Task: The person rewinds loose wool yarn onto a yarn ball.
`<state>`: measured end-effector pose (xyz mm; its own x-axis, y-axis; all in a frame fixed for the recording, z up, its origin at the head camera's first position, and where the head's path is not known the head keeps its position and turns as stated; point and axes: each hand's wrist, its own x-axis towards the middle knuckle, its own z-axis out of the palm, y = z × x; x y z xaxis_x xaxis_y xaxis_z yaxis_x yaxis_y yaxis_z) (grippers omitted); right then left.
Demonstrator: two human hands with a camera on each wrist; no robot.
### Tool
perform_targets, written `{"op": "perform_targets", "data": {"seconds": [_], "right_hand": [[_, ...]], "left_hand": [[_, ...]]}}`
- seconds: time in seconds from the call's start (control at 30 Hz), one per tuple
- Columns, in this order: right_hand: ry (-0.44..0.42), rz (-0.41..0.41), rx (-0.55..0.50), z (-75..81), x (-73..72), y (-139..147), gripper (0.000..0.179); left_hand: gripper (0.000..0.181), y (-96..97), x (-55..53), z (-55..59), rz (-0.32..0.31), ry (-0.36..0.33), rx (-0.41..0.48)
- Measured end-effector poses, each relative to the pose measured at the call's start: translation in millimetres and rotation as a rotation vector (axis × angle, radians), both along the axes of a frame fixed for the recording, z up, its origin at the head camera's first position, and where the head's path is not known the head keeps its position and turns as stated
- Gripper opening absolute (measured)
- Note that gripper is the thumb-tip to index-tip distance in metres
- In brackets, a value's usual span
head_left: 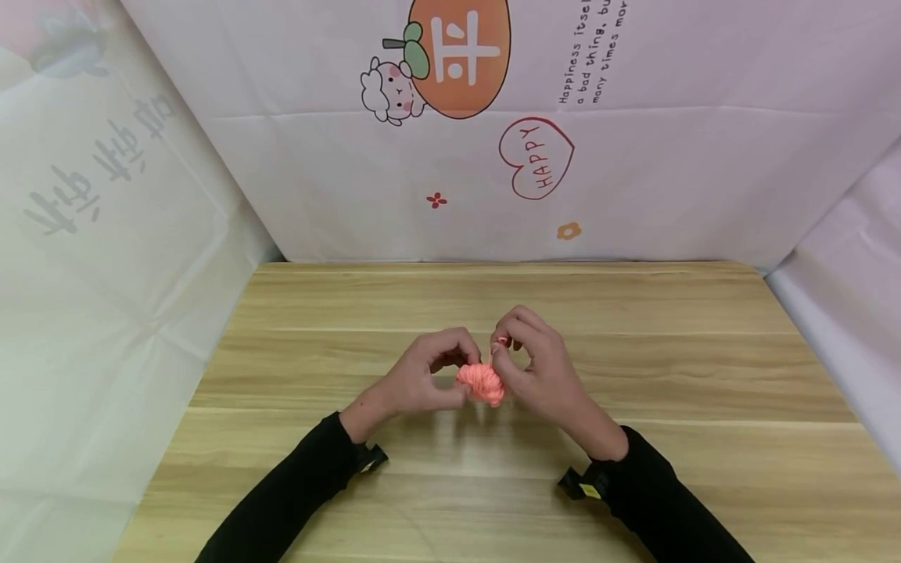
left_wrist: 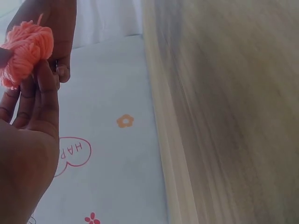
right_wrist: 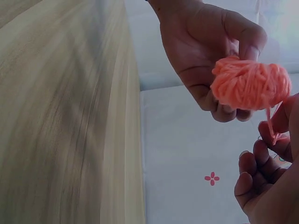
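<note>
A small coral-pink ball of yarn (head_left: 482, 383) is held above the table, wound thickly with strands. My left hand (head_left: 427, 374) grips it from the left, thumb on the near side and fingers on the far side. Close on its right, my right hand (head_left: 540, 366) pinches a strand of yarn (right_wrist: 269, 122) between thumb and forefinger. That strand runs from the ball to the fingertips, with a small loop at the pinch. In the left wrist view the ball (left_wrist: 29, 51) hides part of the right hand (left_wrist: 60, 28) behind it.
The wood-grain table (head_left: 296, 375) spreads beneath both hands. A white printed cloth (head_left: 317, 180) hangs behind its far edge, and pale cloth walls (head_left: 105, 258) stand on the left and right. A small black device (head_left: 580, 485) is strapped at each wrist.
</note>
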<state>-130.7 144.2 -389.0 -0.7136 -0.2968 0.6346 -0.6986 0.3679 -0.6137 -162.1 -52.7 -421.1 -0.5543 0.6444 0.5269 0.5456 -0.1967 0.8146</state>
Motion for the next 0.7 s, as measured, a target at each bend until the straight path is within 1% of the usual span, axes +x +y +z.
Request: {"op": "perform_targets", "data": {"seconds": [0.1, 0.23, 0.47, 0.53, 0.7], "right_hand": [[-0.030, 0.011, -0.009, 0.7, 1.0, -0.3, 0.021], [-0.038, 0.012, -0.010, -0.5, 0.6, -0.5, 0.021], [-0.071, -0.012, 0.030, -5.9, -2.1, -1.3, 0.021], [-0.077, -0.021, 0.045, -12.0, -4.7, -0.9, 0.021], [-0.101, -0.040, 0.086, -36.3, -15.5, 4.6, 0.023]], "left_hand": [[0.027, -0.4, 0.6, 0.3, -0.024, 0.005, 0.018], [0.027, -1.1, 1.0, 0.6, -0.049, 0.017, 0.050], [0.027, -1.5, 1.0, 2.1, -0.088, 0.017, 0.127], [0.027, -1.2, 0.8, 2.7, -0.096, 0.019, 0.145], [0.027, -0.7, 0.1, 2.0, -0.098, 0.024, 0.180]]}}
